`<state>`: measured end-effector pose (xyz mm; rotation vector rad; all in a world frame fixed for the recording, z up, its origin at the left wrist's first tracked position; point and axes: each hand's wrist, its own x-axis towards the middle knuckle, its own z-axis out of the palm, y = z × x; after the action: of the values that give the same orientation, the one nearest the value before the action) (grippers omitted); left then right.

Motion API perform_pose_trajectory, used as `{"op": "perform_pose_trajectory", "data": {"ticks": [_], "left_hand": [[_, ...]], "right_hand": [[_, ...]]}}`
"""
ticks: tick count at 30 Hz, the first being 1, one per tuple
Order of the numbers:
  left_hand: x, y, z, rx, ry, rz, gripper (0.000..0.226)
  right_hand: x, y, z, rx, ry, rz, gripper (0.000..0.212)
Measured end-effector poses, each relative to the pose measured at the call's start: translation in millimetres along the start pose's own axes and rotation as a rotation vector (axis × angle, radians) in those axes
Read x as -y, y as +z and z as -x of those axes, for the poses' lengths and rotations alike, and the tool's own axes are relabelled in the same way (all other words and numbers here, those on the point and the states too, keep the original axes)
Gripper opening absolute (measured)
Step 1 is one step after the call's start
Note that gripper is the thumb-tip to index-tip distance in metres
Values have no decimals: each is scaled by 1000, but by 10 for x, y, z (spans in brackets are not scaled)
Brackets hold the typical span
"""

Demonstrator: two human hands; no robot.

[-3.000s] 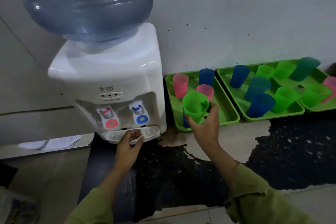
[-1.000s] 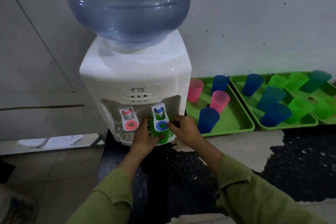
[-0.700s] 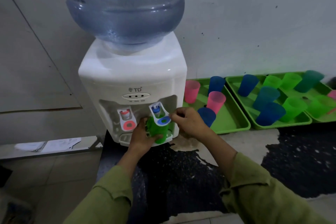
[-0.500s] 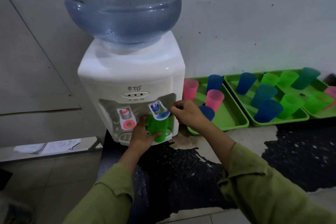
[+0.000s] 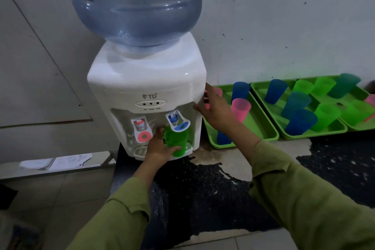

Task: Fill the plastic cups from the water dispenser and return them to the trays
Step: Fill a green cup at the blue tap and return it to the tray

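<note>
The green cup (image 5: 177,141) is sitting under the blue tap (image 5: 178,123) of the water dispenser (image 5: 148,91), its base on the drip tray at the dispenser's foot, and I am gripping it with my left hand (image 5: 159,147), fingers wrapping round its lower half and thumb up along its left side. My right hand (image 5: 216,110) is resting open against the dispenser's right front corner, fingers spread and holding nothing, the thumb lying on the white casing just right of the tap recess. I am seeing the red tap (image 5: 142,129) standing to the left of the blue one, untouched. A big blue water bottle (image 5: 138,4) is sitting upside down on top of the dispenser. To the right, along the wall, three green trays are lying side by side on the counter (image 5: 203,184), whose dark surface is showing pale worn patches. The nearest tray (image 5: 261,124) is carrying pink and blue cups, my right wrist crossing in front of one blue cup (image 5: 223,138) at its near end. The middle tray (image 5: 316,134) is carrying blue and green cups, and the far tray (image 5: 363,95) is carrying mostly green ones. Whether water is running into the cup, I cannot tell.
</note>
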<state>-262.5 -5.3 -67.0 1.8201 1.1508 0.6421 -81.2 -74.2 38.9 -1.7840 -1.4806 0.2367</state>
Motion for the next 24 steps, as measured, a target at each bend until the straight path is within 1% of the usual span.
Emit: {"op": "perform_pose_trajectory", "data": {"ticks": [7, 11, 20, 24], "left_hand": [[-14, 3, 15, -14, -21, 4, 67], [-25, 9, 15, -15, -45, 39, 66], [12, 16, 3, -14, -67, 114, 72], [4, 17, 8, -15, -58, 109, 71]], "right_hand": [[-62, -4, 16, -9, -74, -52, 68], [-98, 14, 9, -33, -120, -50, 67], [-194, 46, -19, -60, -149, -66, 67], [-184, 31, -8, -51, -126, -81, 68]]}}
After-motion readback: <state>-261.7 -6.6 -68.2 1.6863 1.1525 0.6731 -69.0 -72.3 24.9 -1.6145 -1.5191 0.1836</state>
